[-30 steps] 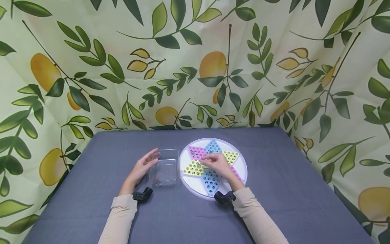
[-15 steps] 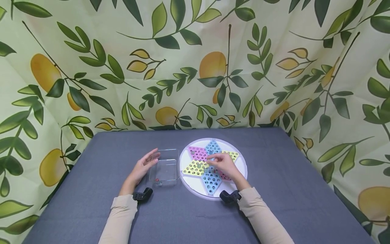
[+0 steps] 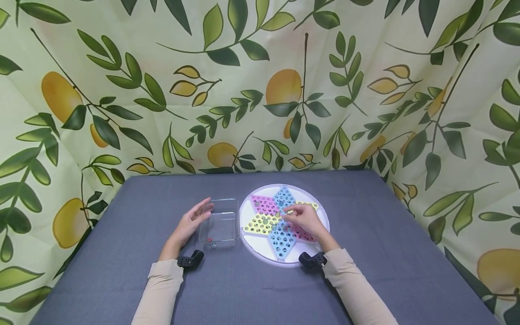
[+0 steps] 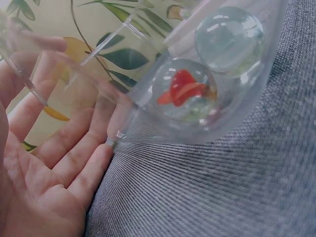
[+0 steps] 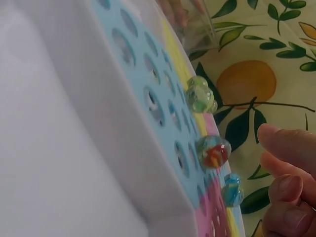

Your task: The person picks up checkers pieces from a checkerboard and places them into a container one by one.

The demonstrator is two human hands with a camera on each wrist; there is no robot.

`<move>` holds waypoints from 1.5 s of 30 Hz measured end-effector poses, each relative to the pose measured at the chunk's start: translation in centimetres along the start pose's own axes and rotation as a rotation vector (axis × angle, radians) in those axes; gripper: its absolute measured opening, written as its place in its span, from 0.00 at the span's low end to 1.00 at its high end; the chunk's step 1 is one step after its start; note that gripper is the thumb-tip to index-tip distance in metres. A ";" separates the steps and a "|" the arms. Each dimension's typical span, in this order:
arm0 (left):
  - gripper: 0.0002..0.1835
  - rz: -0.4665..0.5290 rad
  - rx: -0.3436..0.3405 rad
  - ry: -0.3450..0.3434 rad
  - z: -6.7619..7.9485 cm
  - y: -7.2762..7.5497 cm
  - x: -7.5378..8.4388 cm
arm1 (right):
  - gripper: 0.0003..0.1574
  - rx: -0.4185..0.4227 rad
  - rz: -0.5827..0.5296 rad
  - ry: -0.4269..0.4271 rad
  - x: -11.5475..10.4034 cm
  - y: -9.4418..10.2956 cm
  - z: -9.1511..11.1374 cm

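Note:
My left hand [image 3: 188, 227] rests at the left side of a clear plastic box [image 3: 222, 221], its fingers loosely extended along the wall. Two glass marbles lie in the box's near corner: one with a red swirl [image 4: 185, 91] and one clear [image 4: 229, 42]. My right hand [image 3: 304, 217] hovers over the middle of a round white Chinese checkers board [image 3: 322, 223]; no marble shows at its fingertips in the right wrist view. A red-swirled marble [image 5: 216, 153], pale green marbles [image 5: 200, 98] and blue ones [image 5: 232, 190] sit in the board's holes near that hand.
Box and board stand side by side on a grey cloth-covered table [image 3: 243, 293]. Behind it hangs a leaf-and-fruit print curtain [image 3: 252, 90]. A black wrist camera [image 3: 191, 260] sits on the left wrist, another [image 3: 312, 260] on the right.
My right hand has drawn back to the right across the board, baring more of its middle and a marble there. The left hand and the box have stayed put.

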State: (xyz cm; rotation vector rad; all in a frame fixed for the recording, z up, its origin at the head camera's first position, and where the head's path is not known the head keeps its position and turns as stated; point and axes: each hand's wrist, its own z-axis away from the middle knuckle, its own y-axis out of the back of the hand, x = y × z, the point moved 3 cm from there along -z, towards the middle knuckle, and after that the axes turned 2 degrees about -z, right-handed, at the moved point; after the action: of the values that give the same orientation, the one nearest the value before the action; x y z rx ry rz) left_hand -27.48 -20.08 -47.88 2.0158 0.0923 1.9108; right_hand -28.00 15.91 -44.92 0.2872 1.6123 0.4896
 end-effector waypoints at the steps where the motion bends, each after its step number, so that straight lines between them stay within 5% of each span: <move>1: 0.31 0.003 -0.002 -0.001 0.0 0.0 0.0 | 0.18 0.002 0.008 -0.009 0.1 0.1 -0.1; 32: 0.32 0.023 -0.005 -0.010 -0.2 0.0 -0.2 | 0.17 -0.083 0.147 0.021 1.6 1.2 -1.4; 45: 0.32 0.020 0.000 -0.008 0.0 -0.1 -0.1 | 0.17 -0.070 0.121 -0.048 2.1 1.0 -1.6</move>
State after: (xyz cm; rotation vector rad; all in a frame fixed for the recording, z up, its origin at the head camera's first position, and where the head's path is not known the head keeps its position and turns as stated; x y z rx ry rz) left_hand -27.49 -20.02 -48.00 2.0319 0.0698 1.9143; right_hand -29.88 17.54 -46.24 0.3429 1.5331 0.6264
